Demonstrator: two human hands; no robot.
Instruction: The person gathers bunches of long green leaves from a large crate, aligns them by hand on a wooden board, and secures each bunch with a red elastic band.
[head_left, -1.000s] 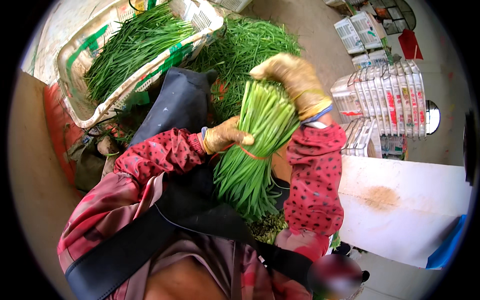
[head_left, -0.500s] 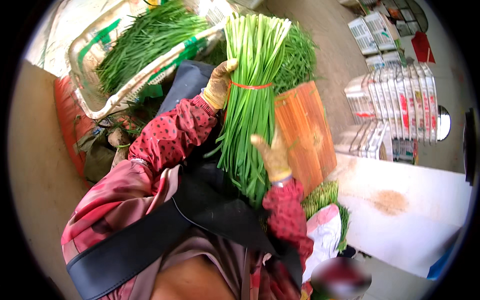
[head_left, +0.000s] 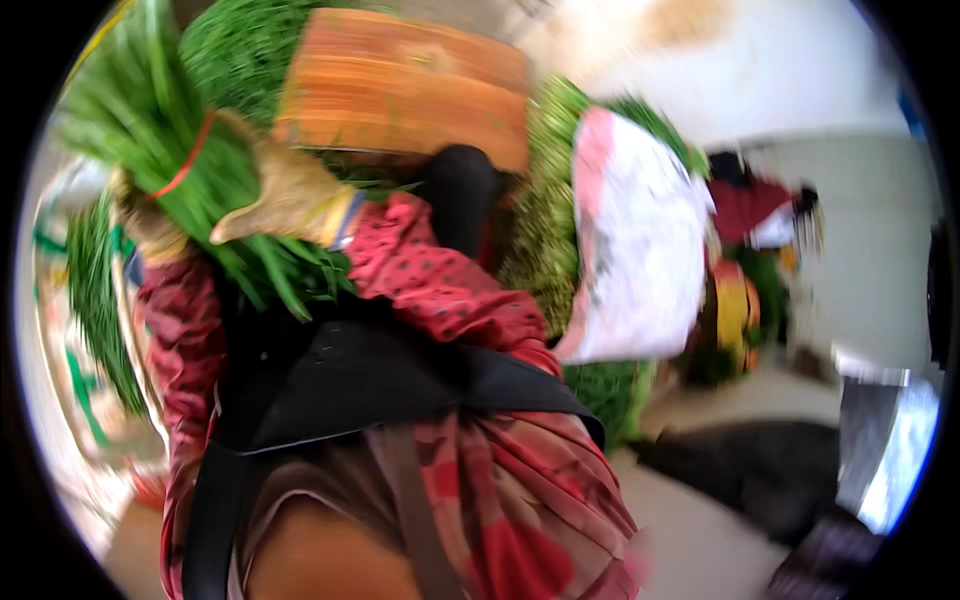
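A bunch of garlic chives (head_left: 205, 165), tied with a red band (head_left: 185, 165), is at the upper left, its leaf ends trailing down over my black apron (head_left: 340, 385). My left hand (head_left: 152, 215), in a soiled yellowish glove, grips it from the left, partly hidden behind the leaves. Gloved alike, my right hand (head_left: 285, 190) clasps its right side near the band, thumb across the leaves and fingertips hidden behind them. Motion blurs both hands and the bunch.
A wooden board (head_left: 410, 85) lies beyond my hands, beside loose greens (head_left: 245, 60). At left is a white basket (head_left: 60, 330) with more chives. To the right, a white-and-pink sack (head_left: 640, 240) lies over stacked greens (head_left: 545, 190). Farther right are a person (head_left: 745, 205) and a dark bundle (head_left: 760, 470).
My view has swung right, so the bunch and board now appear farther left. My right hand, earlier spread beside the lower leaves, is now on the bunch near the band.
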